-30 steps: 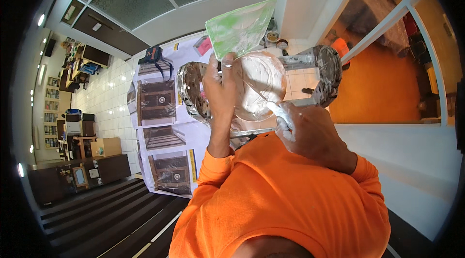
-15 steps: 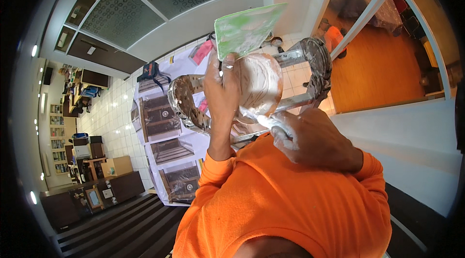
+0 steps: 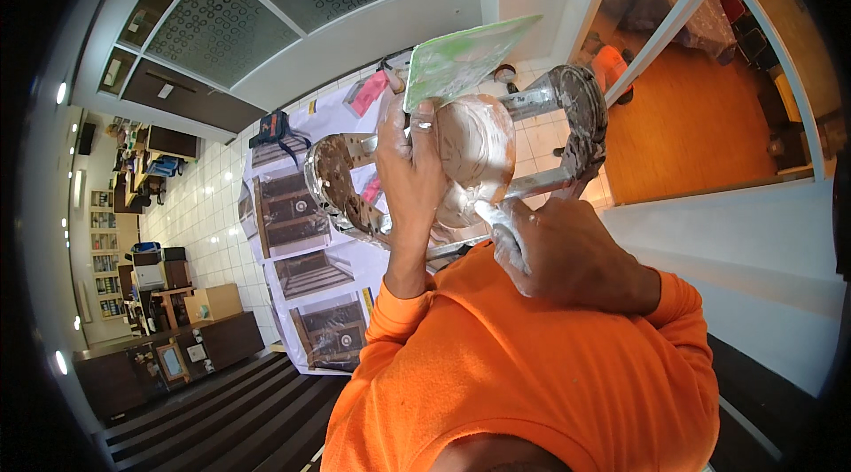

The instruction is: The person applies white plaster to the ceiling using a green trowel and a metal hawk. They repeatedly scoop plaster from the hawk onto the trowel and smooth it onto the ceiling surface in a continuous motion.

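Observation:
My left hand (image 3: pixel 412 162) grips the lower edge of a thin green plate (image 3: pixel 465 60) streaked with white paste, its thumb along the near side. Just right of that hand is a round tub (image 3: pixel 479 140) of creamy white paste with a ridged, stirred surface. My right hand (image 3: pixel 572 246), its fingers dusted white, is closed around a white-smeared tool (image 3: pixel 487 213) at the tub's near side. Most of the tool is hidden by the fist and paste, so its kind cannot be made out.
A stained metal frame with rounded dark ends (image 3: pixel 581 126) surrounds the tub. Below lies a pale printed sheet (image 3: pixel 319 277) on white tiles, with a dark bag (image 3: pixel 279 131) on it. A glazed partition (image 3: pixel 674 20) stands at the right, a paneled wall ahead.
The green plate has shifted right and turned more edge-on, with my left hand moving slightly right. The tool in my right hand has drawn back a little from the left hand.

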### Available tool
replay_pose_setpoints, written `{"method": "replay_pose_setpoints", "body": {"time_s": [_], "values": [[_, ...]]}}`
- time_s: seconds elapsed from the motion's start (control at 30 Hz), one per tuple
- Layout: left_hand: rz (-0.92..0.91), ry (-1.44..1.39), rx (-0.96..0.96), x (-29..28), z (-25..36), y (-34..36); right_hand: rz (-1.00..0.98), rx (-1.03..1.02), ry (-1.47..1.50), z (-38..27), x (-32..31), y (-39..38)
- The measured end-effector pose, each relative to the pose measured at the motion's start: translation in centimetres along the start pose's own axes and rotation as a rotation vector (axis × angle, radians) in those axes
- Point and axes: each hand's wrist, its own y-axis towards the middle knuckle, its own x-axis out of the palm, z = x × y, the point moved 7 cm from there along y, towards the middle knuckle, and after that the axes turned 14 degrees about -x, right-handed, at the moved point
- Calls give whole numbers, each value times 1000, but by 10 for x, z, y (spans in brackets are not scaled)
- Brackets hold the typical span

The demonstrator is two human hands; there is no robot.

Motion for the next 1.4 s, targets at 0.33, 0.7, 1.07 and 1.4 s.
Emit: {"method": "replay_pose_setpoints", "body": {"time_s": [0.33, 0.7, 1.07, 1.4], "values": [[-47, -146, -134, -9, -2, 2, 230, -220, 159, 20, -19, -8], [-35, -153, -121, -15, -2, -7, 197, 8, 205, 46, 4, -26], [51, -184, -141, -18, -7, -2, 226, -110, 396, 18, 20, -9], [-12, -321, -354, -22, -78, 22, 501, 400, 1371, 95, 30, -52]]}}
